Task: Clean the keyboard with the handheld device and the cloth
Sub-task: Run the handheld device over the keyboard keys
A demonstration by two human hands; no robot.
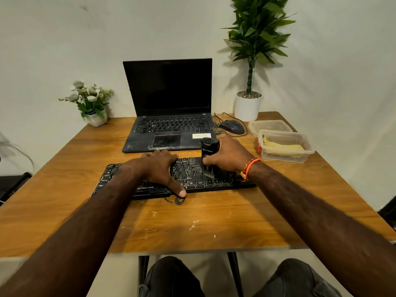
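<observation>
Here your right hand [230,156] is wrapped around a black handheld vacuum [209,151], gripping it upright with its brush tip [208,174] down on the keys near the right half of the black keyboard [192,174]. Your left hand [158,168] lies across the middle of the keyboard, fingers spread and relaxed over its far edge and the thumb hooked over the near edge, bracing it rather than gripping. A beaded orange bracelet [248,168] circles your right wrist.

The keyboard sits at the centre of the wooden table [192,228], its keys dusted with pale specks, and a coiled black cable [179,199] lies just at its near edge by your left thumb. More pale crumbs are scattered on the table toward 6 o'clock of the keyboard.

At 12 o'clock stands an open black laptop [169,103] with a dark screen. At about 2 o'clock, a clear plastic container [286,146] holds the yellow cloth [282,145]; its lid [269,126] lies just behind it. A black mouse [232,127] with its wire rests between the laptop and the lid. A tall green plant in a white pot [248,106] stands at 1 o'clock, and a small pot of white flowers [92,101] at 10 o'clock.
</observation>
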